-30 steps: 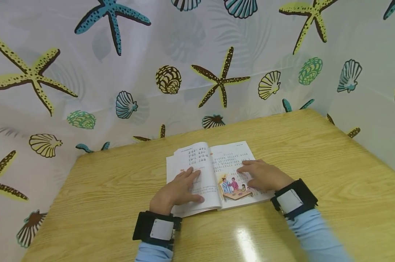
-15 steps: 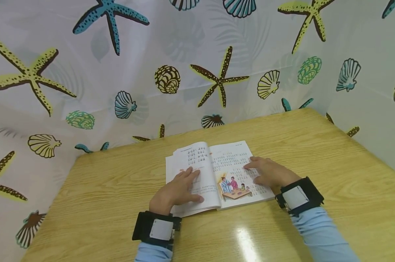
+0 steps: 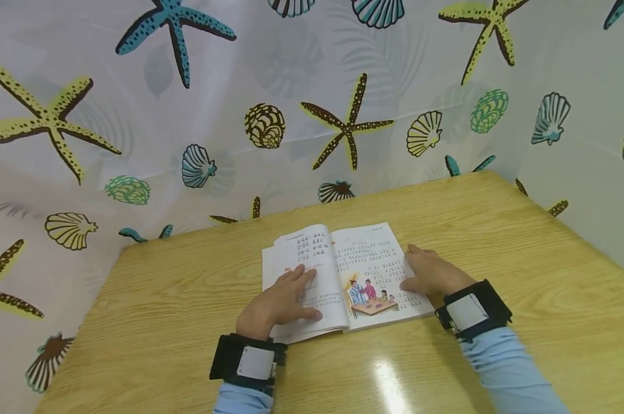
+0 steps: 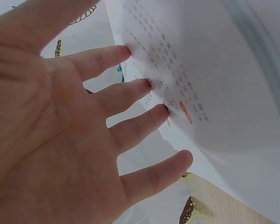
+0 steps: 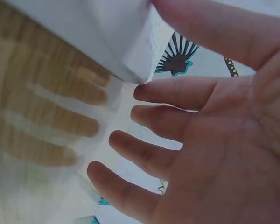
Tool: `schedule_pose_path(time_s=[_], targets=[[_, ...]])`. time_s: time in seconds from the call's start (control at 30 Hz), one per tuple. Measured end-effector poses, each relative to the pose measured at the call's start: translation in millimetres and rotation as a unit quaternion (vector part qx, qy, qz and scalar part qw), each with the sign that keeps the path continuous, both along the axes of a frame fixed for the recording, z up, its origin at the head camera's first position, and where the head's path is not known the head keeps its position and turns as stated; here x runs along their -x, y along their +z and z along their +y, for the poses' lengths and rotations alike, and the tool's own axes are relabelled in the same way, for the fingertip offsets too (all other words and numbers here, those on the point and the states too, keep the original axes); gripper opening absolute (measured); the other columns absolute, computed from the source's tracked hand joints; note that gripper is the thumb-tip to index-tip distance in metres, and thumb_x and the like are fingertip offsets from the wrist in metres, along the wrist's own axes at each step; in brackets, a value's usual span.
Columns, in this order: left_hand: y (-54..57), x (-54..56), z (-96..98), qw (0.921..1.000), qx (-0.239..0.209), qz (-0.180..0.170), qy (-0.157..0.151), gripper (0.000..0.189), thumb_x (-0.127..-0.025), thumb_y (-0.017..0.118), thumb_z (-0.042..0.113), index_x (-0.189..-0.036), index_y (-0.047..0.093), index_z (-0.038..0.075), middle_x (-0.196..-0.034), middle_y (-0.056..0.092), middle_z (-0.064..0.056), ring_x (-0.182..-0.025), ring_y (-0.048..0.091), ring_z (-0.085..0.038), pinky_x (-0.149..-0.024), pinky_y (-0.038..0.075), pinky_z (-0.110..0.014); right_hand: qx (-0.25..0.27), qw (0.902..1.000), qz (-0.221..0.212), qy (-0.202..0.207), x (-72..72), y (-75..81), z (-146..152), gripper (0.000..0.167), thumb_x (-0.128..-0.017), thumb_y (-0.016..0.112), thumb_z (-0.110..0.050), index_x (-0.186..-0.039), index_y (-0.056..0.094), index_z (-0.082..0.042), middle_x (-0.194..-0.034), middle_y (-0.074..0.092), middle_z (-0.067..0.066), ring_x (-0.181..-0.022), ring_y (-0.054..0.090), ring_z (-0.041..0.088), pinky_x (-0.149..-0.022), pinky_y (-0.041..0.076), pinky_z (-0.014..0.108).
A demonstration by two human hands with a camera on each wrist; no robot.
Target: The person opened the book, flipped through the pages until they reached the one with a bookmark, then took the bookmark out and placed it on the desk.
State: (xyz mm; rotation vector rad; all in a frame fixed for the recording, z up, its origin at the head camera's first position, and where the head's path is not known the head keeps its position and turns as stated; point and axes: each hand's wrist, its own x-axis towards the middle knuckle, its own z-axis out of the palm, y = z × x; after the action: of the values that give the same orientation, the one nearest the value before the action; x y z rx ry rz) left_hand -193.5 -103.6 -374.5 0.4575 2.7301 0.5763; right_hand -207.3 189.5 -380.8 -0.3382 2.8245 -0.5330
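Observation:
A book lies spread on the wooden table, with print on both pages and a coloured picture low on the right-hand one. My left hand rests on the left-hand page, fingers spread; in the left wrist view several fingertips touch the paper near the printed lines. At the book's right edge is my right hand, its thumb over the right-hand page. In the right wrist view its nearly straight index finger meets the corner of the pages, while the other fingers reach past them over the table.
The wooden table extends around the book on all sides. Behind it and to the right hangs a white cloth printed with starfish and shells. A black wrist strap sits on each wrist above light blue sleeves.
My right hand has drawn back to the right, from the printed lines of the right-hand page to the book's edge, and its index finger has left the page's face. The left hand stays still.

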Motion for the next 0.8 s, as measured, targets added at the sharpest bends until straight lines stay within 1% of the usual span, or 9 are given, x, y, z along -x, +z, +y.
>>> schedule_pose_path(time_s=[0.13, 0.23, 0.43, 0.5, 0.57, 0.63, 0.7, 0.73, 0.8], targets=[[-0.5, -0.2, -0.3, 1.0000, 0.001, 0.002, -0.001, 0.086, -0.082, 0.086, 0.027, -0.155, 0.043, 0.010, -0.164, 0.028, -0.015, -0.151, 0.022, -0.039, -0.117, 0.027, -0.058, -0.024, 0.9995, 0.021, 0.002, -2.1, 2.9, -4.0, 0.061, -0.089, 0.076, -0.014, -0.133, 0.050, 0.021, -0.153, 0.027, 0.041, -0.139, 0.029, 0.059, -0.111, 0.031, 0.066], [-1.0, -0.1, -0.5, 1.0000, 0.001, 0.003, -0.001, 0.086, -0.082, 0.086, 0.027, -0.155, 0.043, 0.010, -0.164, 0.028, -0.015, -0.151, 0.022, -0.039, -0.117, 0.027, -0.058, -0.034, 0.9982, 0.049, 0.000, -2.1, 4.5, -5.1, 0.059, -0.087, 0.077, -0.012, -0.132, 0.053, 0.019, -0.152, 0.031, 0.039, -0.138, 0.033, 0.057, -0.109, 0.034, 0.065], [-1.1, 0.1, -0.6, 1.0000, 0.003, 0.002, 0.000, 0.087, -0.082, 0.086, 0.028, -0.155, 0.042, 0.010, -0.165, 0.028, -0.015, -0.151, 0.022, -0.039, -0.117, 0.027, -0.058, -0.018, 0.9938, 0.110, -0.011, -1.6, 6.7, -3.7, 0.050, -0.089, 0.075, -0.009, -0.128, 0.058, 0.016, -0.146, 0.044, 0.036, -0.132, 0.045, 0.053, -0.106, 0.040, 0.062], [-0.9, 0.3, -0.4, 1.0000, 0.003, 0.002, -0.001, 0.087, -0.082, 0.086, 0.028, -0.155, 0.042, 0.010, -0.165, 0.028, -0.014, -0.151, 0.022, -0.039, -0.117, 0.027, -0.058, -0.015, 0.9927, 0.119, -0.009, -1.3, 7.5, -3.7, 0.046, -0.089, 0.074, -0.008, -0.127, 0.060, 0.016, -0.144, 0.047, 0.035, -0.131, 0.047, 0.052, -0.105, 0.041, 0.061], [-0.6, 0.3, -0.2, 1.0000, 0.003, 0.003, -0.001, 0.087, -0.082, 0.086, 0.027, -0.155, 0.043, 0.010, -0.165, 0.028, -0.014, -0.151, 0.022, -0.039, -0.117, 0.027, -0.058, -0.007, 0.9925, 0.122, -0.011, -1.3, 8.0, -3.7, 0.045, -0.089, 0.073, -0.008, -0.126, 0.061, 0.016, -0.138, 0.052, 0.034, -0.125, 0.053, 0.049, -0.102, 0.045, 0.060], [-0.2, 0.3, 0.0, 1.0000, 0.002, 0.004, -0.001, 0.087, -0.082, 0.086, 0.027, -0.155, 0.043, 0.010, -0.165, 0.028, -0.015, -0.151, 0.022, -0.039, -0.116, 0.027, -0.059, 0.011, 0.9926, 0.119, -0.017, -1.1, 8.1, -3.4, 0.041, -0.089, 0.073, -0.006, -0.123, 0.062, 0.014, -0.124, 0.062, 0.031, -0.109, 0.062, 0.043, -0.092, 0.052, 0.055], [-0.1, 0.3, 0.1, 1.0000, 0.002, 0.005, -0.002, 0.087, -0.082, 0.086, 0.027, -0.155, 0.043, 0.010, -0.165, 0.028, -0.015, -0.151, 0.022, -0.039, -0.116, 0.027, -0.059, 0.033, 0.9919, 0.121, -0.023, -1.1, 8.0, -3.0, 0.035, -0.089, 0.073, -0.003, -0.118, 0.062, 0.012, -0.105, 0.067, 0.024, -0.089, 0.065, 0.035, -0.077, 0.056, 0.046], [-0.1, 0.2, 0.1, 1.0000, 0.001, 0.004, -0.001, 0.087, -0.082, 0.086, 0.027, -0.155, 0.043, 0.010, -0.165, 0.028, -0.015, -0.151, 0.022, -0.039, -0.116, 0.027, -0.059, 0.044, 0.9911, 0.123, -0.024, -1.0, 7.8, -2.6, 0.032, -0.089, 0.072, -0.001, -0.116, 0.062, 0.011, -0.095, 0.067, 0.020, -0.080, 0.062, 0.030, -0.070, 0.054, 0.041], [0.0, 0.3, 0.2, 1.0000, 0.001, 0.004, -0.001, 0.087, -0.082, 0.086, 0.027, -0.155, 0.043, 0.010, -0.165, 0.027, -0.015, -0.151, 0.022, -0.039, -0.116, 0.027, -0.059, 0.057, 0.9894, 0.131, -0.022, -0.7, 7.3, -2.0, 0.026, -0.089, 0.071, 0.002, -0.112, 0.061, 0.009, -0.084, 0.064, 0.014, -0.069, 0.057, 0.024, -0.060, 0.049, 0.035]])
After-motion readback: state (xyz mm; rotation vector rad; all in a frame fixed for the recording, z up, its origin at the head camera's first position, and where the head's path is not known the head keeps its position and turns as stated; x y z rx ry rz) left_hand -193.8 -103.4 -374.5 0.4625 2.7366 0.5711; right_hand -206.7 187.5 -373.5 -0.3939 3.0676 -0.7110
